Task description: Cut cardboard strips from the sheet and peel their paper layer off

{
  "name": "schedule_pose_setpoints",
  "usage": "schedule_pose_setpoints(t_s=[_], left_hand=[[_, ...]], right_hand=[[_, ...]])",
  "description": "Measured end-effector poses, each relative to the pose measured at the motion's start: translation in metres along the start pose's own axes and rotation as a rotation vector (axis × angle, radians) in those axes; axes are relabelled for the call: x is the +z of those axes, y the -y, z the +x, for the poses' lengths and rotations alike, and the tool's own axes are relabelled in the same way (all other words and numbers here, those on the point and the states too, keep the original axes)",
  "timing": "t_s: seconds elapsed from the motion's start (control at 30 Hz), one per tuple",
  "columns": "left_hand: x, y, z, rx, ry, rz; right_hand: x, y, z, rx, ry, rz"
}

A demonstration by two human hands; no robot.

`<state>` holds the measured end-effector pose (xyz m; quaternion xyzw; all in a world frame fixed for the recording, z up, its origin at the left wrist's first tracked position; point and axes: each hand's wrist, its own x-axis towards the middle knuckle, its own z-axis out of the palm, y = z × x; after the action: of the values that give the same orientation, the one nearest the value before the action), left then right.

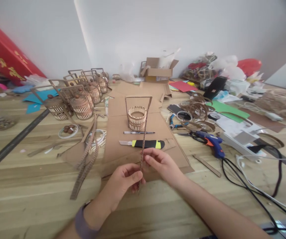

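Note:
A long, narrow cardboard strip [146, 122], bent into a squared arch, stands up from my fingers. My left hand [126, 177] pinches its lower end between thumb and fingers. Higher on the same strip, my right hand [159, 162] has thumb and fingertips closed around it. Behind the strip sits a small round basket [137, 119] with pale and brown slats. The arch's far leg comes down at the basket's left side; whether it touches, I cannot tell. Between basket and hands lie a pen [138, 132] and a yellow-and-black utility knife [145, 144], blade out to the left.
Cardboard sheets [115, 106] lie beneath these things. Several finished lidded baskets with handles [82, 106] stand left, near loose cardboard strips [84, 172]. To the right are a blue glue gun [211, 141], a power strip [240, 146], trailing cables and coiled strips [197, 109]. An opened box [158, 71] stands behind.

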<state>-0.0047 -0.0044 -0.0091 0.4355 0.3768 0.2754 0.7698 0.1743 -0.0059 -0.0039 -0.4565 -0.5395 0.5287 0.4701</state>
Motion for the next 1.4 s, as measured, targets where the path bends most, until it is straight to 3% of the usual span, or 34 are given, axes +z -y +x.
schedule_pose_setpoints(t_s=[0.57,0.83,0.97,1.07,1.2,1.4], left_hand=[[0.003,0.002,-0.001,0.017,-0.034,0.056],[0.002,-0.004,-0.007,-0.049,0.224,-0.14],[0.001,-0.01,-0.01,0.003,0.164,-0.234],[0.0,-0.015,-0.011,0.104,0.046,-0.308],[-0.002,-0.016,-0.01,0.164,-0.093,-0.336],[0.001,-0.012,-0.006,0.158,-0.12,-0.323]], right_hand=[[0.004,0.004,-0.006,-0.01,0.076,0.019],[-0.002,0.01,-0.008,0.016,0.159,0.216],[0.001,0.01,-0.012,-0.123,0.029,-0.02],[0.003,0.01,-0.017,-0.358,-0.08,-0.326],[0.007,0.012,-0.022,-0.626,0.023,-0.562],[0.011,0.011,-0.023,-0.704,0.053,-0.681]])
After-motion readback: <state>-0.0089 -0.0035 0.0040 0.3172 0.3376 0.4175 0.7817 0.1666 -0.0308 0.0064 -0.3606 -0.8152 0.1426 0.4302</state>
